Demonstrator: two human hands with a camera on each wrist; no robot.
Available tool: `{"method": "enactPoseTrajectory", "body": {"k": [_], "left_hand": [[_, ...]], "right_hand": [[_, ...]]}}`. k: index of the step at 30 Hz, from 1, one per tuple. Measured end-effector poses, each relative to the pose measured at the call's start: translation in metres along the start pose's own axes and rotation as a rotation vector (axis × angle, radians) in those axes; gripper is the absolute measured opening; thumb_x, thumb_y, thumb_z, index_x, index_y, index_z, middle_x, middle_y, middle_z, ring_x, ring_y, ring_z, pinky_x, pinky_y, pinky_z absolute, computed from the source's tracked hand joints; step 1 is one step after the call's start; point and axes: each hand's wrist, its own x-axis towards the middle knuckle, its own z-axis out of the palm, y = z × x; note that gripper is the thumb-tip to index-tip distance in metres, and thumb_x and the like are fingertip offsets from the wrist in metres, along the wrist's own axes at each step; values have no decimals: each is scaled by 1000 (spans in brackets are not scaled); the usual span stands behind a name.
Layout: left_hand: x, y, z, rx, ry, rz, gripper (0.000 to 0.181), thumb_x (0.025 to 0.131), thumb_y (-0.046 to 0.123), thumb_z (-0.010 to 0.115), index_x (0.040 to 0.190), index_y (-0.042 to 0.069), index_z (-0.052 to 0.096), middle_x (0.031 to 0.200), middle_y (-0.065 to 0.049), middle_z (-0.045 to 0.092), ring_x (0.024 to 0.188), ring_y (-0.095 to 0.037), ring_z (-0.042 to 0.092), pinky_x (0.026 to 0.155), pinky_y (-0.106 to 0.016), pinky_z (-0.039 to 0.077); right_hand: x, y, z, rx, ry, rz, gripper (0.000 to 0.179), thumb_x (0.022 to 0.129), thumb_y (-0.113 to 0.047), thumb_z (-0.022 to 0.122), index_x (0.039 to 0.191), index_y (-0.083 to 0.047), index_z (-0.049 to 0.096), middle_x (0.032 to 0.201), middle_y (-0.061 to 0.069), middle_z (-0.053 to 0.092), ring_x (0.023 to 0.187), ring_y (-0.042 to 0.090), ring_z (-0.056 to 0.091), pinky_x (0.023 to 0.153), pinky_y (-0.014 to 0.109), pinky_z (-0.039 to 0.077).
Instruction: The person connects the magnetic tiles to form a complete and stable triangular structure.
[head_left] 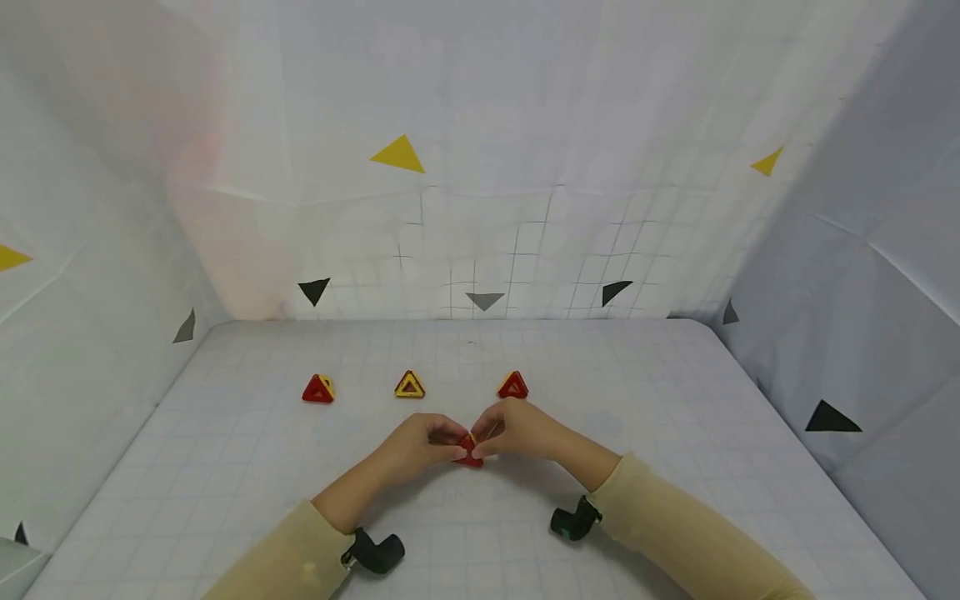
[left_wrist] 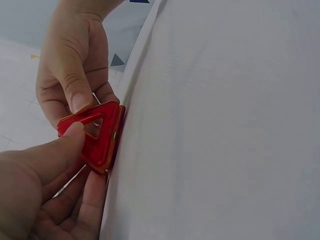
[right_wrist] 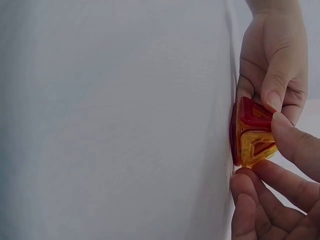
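A small pyramid of red and yellow see-through triangular tiles stands at the middle of the table, between both hands. Thumb and fingers of my left hand pinch it from the left. From the right, my right hand holds it too, its thumb at the upper tip. A red face of the pyramid with a triangular opening shows in the left wrist view. Seen from the right wrist, a yellow face adjoins a red one, and the base lies close against the tabletop.
Farther back, three similar pieces stand in a row: a red and yellow pyramid at left, a yellow-faced one in the middle and a red-faced one just beyond my right hand. White sheeting walls the table behind and at the sides.
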Motion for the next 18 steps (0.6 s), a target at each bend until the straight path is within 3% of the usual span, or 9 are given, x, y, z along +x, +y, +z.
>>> {"method": "enactPoseTrajectory", "body": {"k": [18], "left_hand": [[-1, 4, 2, -28, 17, -7, 25, 89, 20, 78, 111, 10, 72, 99, 4, 73, 95, -11, 66, 89, -34, 51]], "right_hand": [[3, 3, -1, 3, -11, 8, 24, 80, -20, 86, 101, -12, 76, 92, -6, 72, 83, 11, 66, 71, 28, 55]]}}
